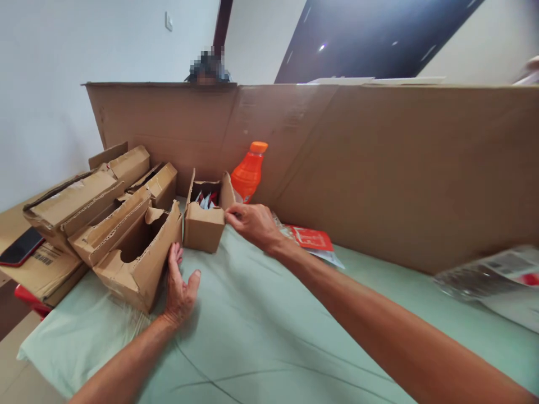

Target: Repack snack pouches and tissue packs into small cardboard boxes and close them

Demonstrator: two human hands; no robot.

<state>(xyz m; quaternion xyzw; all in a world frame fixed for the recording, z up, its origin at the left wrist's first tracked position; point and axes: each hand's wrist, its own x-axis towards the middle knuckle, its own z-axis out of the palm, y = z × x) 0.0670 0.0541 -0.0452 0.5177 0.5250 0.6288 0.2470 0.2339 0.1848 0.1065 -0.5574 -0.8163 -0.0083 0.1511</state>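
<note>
here the right hand (252, 223) pinched the small box (205, 225); the left hand (179, 283), fingers apart, lay flat against a torn box (138, 264)

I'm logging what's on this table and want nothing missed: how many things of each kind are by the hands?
Small cardboard boxes: 5, four stacked at the left hand, one open at the right hand
Orange bottle: 1
Red packet: 1
Phone: 1
Total: 8
</note>
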